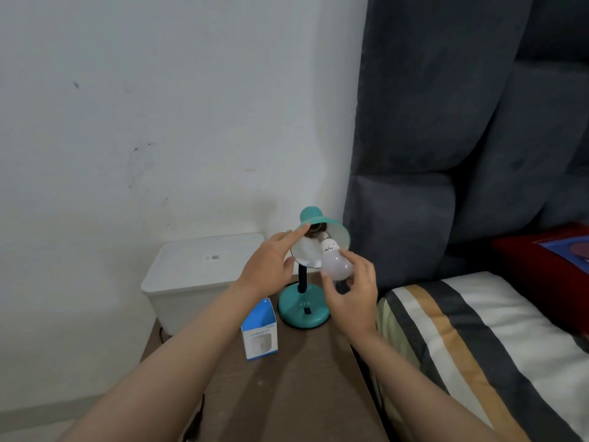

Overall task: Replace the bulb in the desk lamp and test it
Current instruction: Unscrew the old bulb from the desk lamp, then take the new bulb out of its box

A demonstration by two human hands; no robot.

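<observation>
Left hand (267, 266): steadying the teal lamp shade (322, 240), frame centre.
Right hand (353, 295): fingers clamped on the white bulb (336, 263), its screw base just at the socket (314, 230).
Advice: line up straight, turning gently.

Glossy teal enamel on the desk lamp (304, 309), frosted matt globe and ribbed metal screw base on the bulb (336, 264), printed cardboard bulb box (259, 334), matt wood-grain table (287, 393), plush grey fabric headboard (446, 122).
</observation>
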